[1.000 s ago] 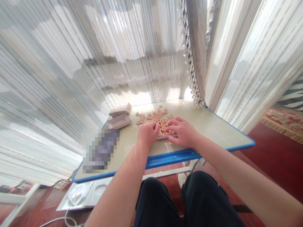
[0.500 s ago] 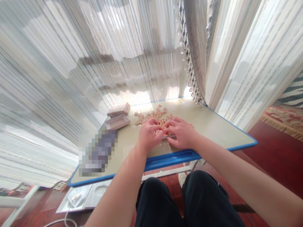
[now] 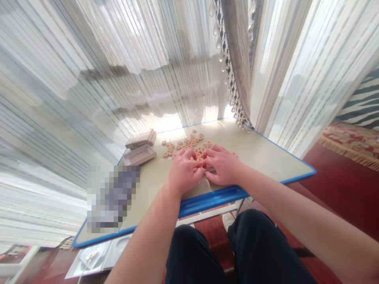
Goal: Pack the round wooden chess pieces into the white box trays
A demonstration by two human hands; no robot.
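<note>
Round wooden pieces with red and dark markings [image 3: 186,142] lie scattered on the pale, blue-edged table [image 3: 254,157]. My left hand [image 3: 186,170] curves its fingers over the left side of a group of pieces near the front. On the right side of the same group rests my right hand [image 3: 222,165], its fingers bent and partly spread. Both hands touch a low, light box edge below the pieces. The fingertips nearly meet, and they hide much of the box. Whether a single piece is pinched in either hand is too small to make out.
An open shallow box [image 3: 139,155] sits at the left, with a closed patterned box [image 3: 141,138] behind it. A blurred dark item [image 3: 118,197] lies at the table's left. Striped curtains [image 3: 148,79] hang along the far edge.
The whole view has shifted slightly, so the table and boxes appear further left. My left thumb and my right fingers have moved a little closer together over the pieces.
</note>
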